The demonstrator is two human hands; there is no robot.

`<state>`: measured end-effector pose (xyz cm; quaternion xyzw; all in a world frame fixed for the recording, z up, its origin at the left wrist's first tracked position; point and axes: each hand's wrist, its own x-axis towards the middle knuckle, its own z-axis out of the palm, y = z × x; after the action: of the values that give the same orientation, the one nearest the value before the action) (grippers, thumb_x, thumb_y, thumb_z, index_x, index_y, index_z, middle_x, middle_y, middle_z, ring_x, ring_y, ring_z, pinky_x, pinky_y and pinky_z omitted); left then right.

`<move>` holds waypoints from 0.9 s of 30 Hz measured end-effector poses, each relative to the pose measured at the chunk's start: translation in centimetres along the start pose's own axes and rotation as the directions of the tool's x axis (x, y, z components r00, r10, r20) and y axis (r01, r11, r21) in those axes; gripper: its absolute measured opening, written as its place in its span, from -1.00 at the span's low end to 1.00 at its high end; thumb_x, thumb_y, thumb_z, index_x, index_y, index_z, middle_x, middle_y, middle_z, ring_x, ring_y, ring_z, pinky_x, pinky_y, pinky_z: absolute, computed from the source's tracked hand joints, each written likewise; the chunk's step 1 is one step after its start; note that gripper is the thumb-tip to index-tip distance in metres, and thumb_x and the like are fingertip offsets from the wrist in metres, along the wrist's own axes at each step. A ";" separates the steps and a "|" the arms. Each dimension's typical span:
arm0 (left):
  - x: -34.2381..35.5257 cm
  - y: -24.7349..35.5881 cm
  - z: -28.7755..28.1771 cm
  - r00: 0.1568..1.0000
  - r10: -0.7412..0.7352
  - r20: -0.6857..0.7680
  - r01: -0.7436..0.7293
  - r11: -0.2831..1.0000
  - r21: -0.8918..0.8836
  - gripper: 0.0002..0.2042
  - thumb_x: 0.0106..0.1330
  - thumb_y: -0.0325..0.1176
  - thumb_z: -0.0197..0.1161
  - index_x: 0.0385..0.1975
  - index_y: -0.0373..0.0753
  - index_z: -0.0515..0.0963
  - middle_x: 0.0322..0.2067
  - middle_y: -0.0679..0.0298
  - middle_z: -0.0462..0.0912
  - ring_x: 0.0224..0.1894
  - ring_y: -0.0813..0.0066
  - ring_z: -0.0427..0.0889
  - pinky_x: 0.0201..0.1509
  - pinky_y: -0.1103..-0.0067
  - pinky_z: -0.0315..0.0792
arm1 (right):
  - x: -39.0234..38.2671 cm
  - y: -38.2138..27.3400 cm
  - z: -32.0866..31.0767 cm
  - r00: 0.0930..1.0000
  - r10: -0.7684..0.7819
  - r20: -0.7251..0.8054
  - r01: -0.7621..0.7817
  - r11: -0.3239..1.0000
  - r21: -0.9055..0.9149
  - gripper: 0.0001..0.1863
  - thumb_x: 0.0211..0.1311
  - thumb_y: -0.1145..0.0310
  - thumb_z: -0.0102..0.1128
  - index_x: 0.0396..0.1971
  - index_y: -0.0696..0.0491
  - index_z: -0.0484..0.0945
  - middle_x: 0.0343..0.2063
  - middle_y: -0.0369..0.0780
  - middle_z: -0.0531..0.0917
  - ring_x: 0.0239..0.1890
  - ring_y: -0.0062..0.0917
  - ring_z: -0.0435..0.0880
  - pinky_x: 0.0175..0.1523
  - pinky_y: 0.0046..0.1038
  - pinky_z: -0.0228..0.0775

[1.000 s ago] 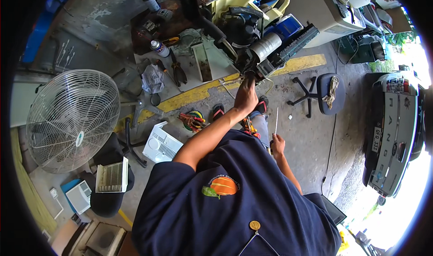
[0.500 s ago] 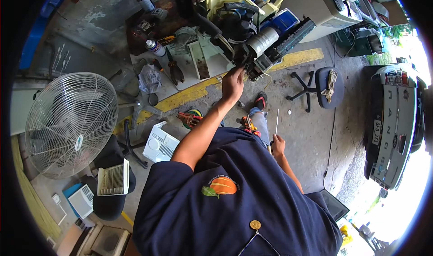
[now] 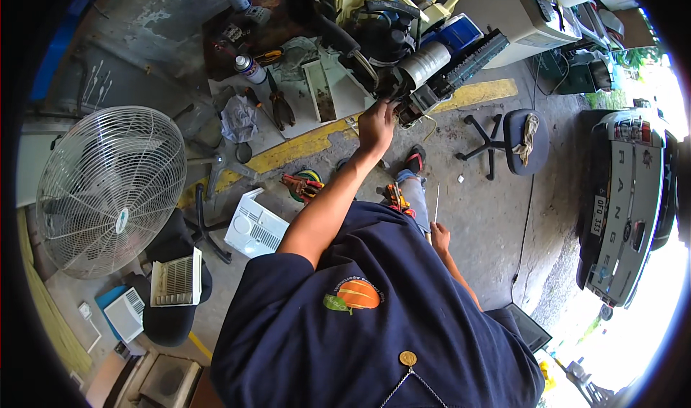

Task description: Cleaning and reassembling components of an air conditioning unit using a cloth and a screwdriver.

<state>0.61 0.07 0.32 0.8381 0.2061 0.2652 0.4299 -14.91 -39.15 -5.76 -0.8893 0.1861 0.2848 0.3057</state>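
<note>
My left hand (image 3: 376, 129) reaches up to the bench edge, its fingers closed on the near end of a stripped appliance assembly. The assembly has a silver cylinder (image 3: 425, 64) and a long black ridged part (image 3: 471, 64); a thin yellow wire hangs below it. Just what the fingertips grip is hidden by the hand. Lower and to the right, beside my leg, my right hand (image 3: 440, 239) is closed around a screwdriver (image 3: 437, 203), whose thin metal shaft points up and away from the assembly. A tool pouch (image 3: 398, 198) with orange-red handles shows at my waist.
Pliers (image 3: 279, 104), a spray can (image 3: 250, 69) and a narrow tray (image 3: 319, 91) lie on the bench. A big fan (image 3: 111, 192) stands left, near a white plastic cover (image 3: 255, 224). Right are a swivel chair (image 3: 525, 140), a floor cable (image 3: 529, 214) and a parked vehicle (image 3: 626, 206).
My right hand has shifted slightly left and down, and the screwdriver shaft has moved with it. My left hand stays at the assembly, turned a little. The view has shifted slightly.
</note>
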 end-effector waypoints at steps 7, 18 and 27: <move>0.9 2.4 1.3 0.982 -0.127 -0.138 0.107 0.983 -0.147 -0.82 0.34 -0.49 0.35 -0.09 -0.23 0.69 -0.43 0.09 0.77 -0.55 0.05 0.63 -0.45 0.28 0.44 | 0.1 -3.1 -0.9 0.999 0.043 -0.012 -0.042 0.991 0.124 -0.50 0.50 0.03 0.14 -0.10 0.24 0.74 -0.49 -0.12 0.69 -0.39 -0.36 0.62 -0.23 -0.33 0.48; 1.8 5.8 0.6 0.981 -0.101 0.166 0.088 0.992 0.089 -0.80 0.43 -0.41 0.16 -0.14 -0.35 0.68 -0.24 0.00 0.79 -0.29 -0.08 0.69 -0.16 0.18 0.51 | 1.9 -3.6 -0.8 1.000 0.002 -0.005 -0.001 0.993 0.116 -0.48 0.51 0.04 0.14 0.02 0.25 0.72 -0.40 -0.07 0.72 -0.36 -0.32 0.67 -0.20 -0.32 0.53; 2.6 5.1 -1.5 0.913 -0.236 0.332 0.281 0.955 -0.093 -0.72 0.42 -0.33 0.11 -0.15 -0.40 0.68 -0.19 -0.18 0.77 -0.22 -0.04 0.70 -0.11 0.22 0.55 | 3.1 -2.5 -0.2 0.999 -0.027 0.021 0.027 1.000 0.002 -0.47 0.49 0.03 0.13 0.00 0.26 0.73 -0.36 -0.05 0.74 -0.32 -0.28 0.66 -0.13 -0.29 0.53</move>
<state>2.34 -0.27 5.96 0.8029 0.2246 0.0812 0.5462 -11.20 -37.90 -6.41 -0.8883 0.1710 0.2899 0.3125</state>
